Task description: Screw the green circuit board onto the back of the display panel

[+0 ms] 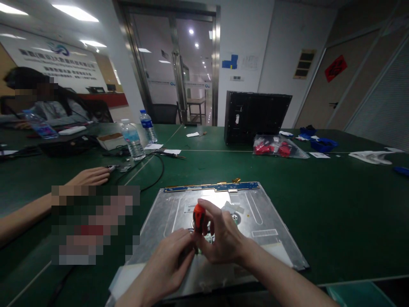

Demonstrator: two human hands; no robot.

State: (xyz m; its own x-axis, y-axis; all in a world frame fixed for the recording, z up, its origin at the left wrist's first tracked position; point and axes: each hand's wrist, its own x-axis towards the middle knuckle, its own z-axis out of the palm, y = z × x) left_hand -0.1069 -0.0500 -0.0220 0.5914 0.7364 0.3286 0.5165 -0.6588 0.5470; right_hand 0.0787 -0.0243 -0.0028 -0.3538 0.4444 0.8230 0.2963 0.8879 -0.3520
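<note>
A flat metal display panel (179,209) lies on the table with a blue circuit strip (207,187) along its far edge. My right hand (223,234) is wrapped round an orange and black screwdriver (199,217), held upright with its tip pointing down at the panel's middle. Beneath the fingers shows part of a small green circuit board (209,239). My left hand (172,258) rests on the panel beside the screwdriver's lower end, thumb and fingers closed together. What they pinch, if anything, is hidden, as is the screwdriver's tip.
Another person's hand (91,176) reaches in from the left, near a cable (162,170). Water bottles (132,140) stand behind it. Farther back are a black monitor-like case (255,115), a bag of red parts (277,147) and blue trays (323,145). Someone sits at far left.
</note>
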